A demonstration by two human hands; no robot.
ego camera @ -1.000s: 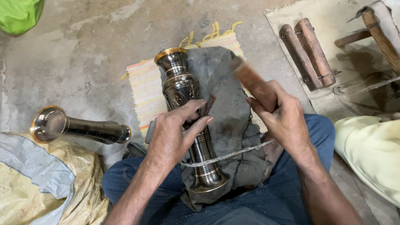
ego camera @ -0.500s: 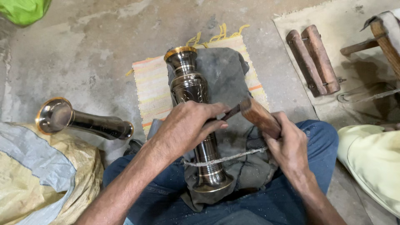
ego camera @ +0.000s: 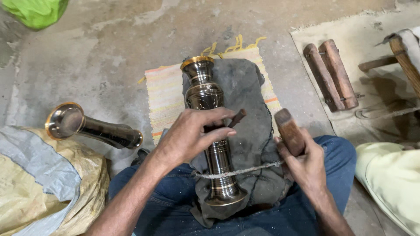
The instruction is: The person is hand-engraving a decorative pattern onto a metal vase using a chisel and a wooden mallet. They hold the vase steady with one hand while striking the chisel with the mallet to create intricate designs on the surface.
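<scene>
Vase [ego camera: 213, 131]: dark glossy metal, gold rims, engraved band.
Cloth [ego camera: 249, 100]: dark grey.
Mat [ego camera: 164, 94]: pale, orange and yellow stripes, yellow fringe.
Mallet [ego camera: 289, 131]: brown wood.
Jeans [ego camera: 144, 192]: blue.

Two brass vases [ego camera: 213, 131] [ego camera: 89, 127] (dark-patterned), two wooden blocks [ego camera: 323, 77] [ego camera: 338, 74].

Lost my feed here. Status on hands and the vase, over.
Left hand pins small chisel on dark metal vase. Right hand grips wooden mallet, raised clear. Vase lies corded over grey cloth on lap. Nothing obstructing.
</scene>
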